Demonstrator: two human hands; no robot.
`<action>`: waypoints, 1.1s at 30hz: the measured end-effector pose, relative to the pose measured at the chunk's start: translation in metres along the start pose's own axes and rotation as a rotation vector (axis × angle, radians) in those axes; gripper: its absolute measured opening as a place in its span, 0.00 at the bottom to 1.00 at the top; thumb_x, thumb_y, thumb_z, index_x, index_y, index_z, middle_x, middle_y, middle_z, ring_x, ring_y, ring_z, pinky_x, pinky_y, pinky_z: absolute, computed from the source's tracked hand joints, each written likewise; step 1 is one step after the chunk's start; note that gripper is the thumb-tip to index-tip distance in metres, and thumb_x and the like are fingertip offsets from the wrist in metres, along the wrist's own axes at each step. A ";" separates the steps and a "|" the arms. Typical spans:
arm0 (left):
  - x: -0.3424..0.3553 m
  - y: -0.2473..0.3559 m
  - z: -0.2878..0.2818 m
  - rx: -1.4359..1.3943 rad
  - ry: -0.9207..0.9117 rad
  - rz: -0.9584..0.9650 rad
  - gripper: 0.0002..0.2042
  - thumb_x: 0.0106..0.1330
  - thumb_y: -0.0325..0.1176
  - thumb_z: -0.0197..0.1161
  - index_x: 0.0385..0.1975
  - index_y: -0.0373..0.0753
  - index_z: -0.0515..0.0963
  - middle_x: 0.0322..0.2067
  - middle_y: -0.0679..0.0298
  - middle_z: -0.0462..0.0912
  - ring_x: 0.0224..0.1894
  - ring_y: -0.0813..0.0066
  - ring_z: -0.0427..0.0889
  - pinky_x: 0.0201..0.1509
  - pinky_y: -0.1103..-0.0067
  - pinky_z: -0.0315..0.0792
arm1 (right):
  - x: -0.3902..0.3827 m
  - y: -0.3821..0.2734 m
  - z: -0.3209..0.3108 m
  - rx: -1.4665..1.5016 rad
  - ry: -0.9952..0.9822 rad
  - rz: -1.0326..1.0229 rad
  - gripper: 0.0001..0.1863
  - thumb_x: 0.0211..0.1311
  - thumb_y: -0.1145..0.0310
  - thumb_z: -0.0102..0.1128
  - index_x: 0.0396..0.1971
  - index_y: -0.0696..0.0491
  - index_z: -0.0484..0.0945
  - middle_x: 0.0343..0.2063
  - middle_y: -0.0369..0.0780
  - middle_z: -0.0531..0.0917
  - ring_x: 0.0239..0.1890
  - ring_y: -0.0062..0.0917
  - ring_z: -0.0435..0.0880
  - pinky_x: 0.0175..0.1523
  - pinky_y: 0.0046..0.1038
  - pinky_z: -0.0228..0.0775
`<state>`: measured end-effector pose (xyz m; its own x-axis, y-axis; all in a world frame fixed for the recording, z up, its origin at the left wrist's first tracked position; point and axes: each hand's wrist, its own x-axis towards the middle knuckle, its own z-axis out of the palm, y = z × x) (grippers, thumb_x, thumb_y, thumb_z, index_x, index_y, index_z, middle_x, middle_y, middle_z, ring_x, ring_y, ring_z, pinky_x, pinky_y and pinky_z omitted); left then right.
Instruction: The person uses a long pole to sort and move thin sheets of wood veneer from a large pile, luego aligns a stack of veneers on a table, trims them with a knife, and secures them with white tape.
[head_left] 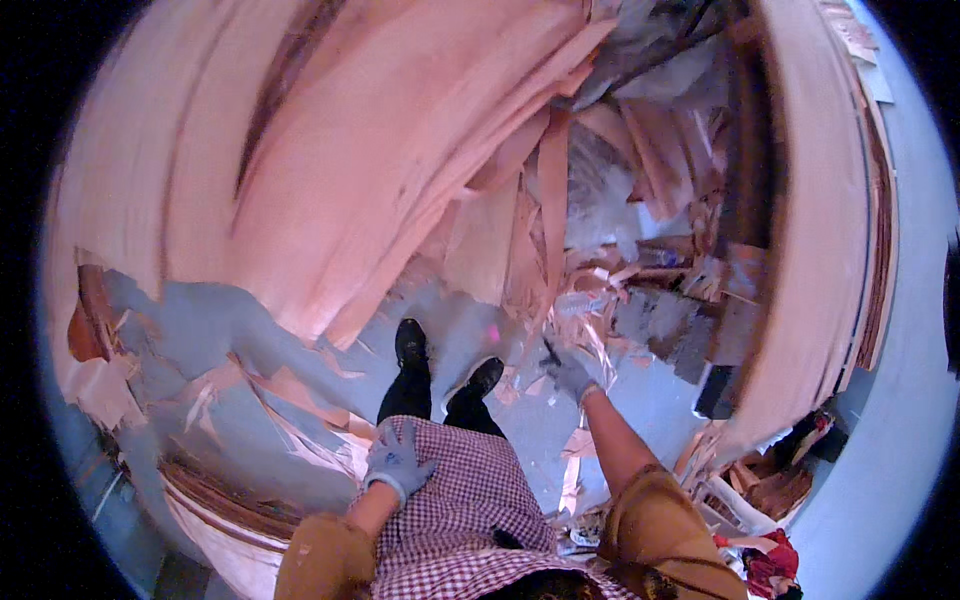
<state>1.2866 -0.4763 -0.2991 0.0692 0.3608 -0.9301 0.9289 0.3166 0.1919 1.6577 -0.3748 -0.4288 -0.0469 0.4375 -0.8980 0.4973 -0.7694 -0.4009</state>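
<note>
My left hand [398,462], in a pale grey-blue work glove, lies flat against the checked apron [465,465] with its fingers spread and nothing in it. My right hand [570,374], gloved alike, is held out ahead and to the right, its fingers closed around a small dark object [551,351] whose kind I cannot make out. Large thin sheets of wood veneer [390,150] slope down in front of me, their lower edges near my shoes. Torn veneer strips [553,190] hang and lie beyond my right hand.
A tall stack of veneer sheets [825,200] rises on the right. Grey blocks [660,325] and crumpled clear plastic [598,195] sit before it. Broken veneer scraps [290,395] litter the grey floor at the left. Red cloth [770,565] lies at the lower right.
</note>
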 end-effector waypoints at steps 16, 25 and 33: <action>0.058 -0.003 -0.032 0.102 0.342 0.255 0.34 0.51 0.55 0.59 0.56 0.41 0.66 0.56 0.43 0.61 0.54 0.35 0.63 0.47 0.51 0.68 | 0.328 0.127 -0.047 -0.106 0.358 -0.054 0.09 0.55 0.60 0.57 0.32 0.49 0.76 0.28 0.38 0.77 0.26 0.28 0.77 0.27 0.31 0.70; 0.032 0.011 0.001 0.111 0.249 0.095 0.29 0.52 0.49 0.60 0.51 0.35 0.69 0.53 0.48 0.67 0.57 0.45 0.62 0.57 0.57 0.59 | 0.133 0.029 0.035 0.289 0.325 -0.074 0.11 0.50 0.66 0.65 0.28 0.55 0.75 0.21 0.33 0.76 0.18 0.15 0.72 0.22 0.22 0.62; 0.002 0.010 -0.020 -0.038 0.232 0.218 0.42 0.50 0.47 0.65 0.61 0.32 0.54 0.60 0.42 0.57 0.62 0.47 0.57 0.63 0.64 0.56 | -0.137 -0.076 0.021 0.079 0.026 -0.271 0.23 0.55 0.69 0.59 0.52 0.54 0.71 0.42 0.37 0.79 0.41 0.20 0.77 0.47 0.24 0.69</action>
<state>1.2884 -0.4547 -0.2928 0.1758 0.6129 -0.7704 0.8868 0.2412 0.3942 1.6080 -0.3867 -0.2790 -0.1458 0.6432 -0.7517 0.4009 -0.6562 -0.6392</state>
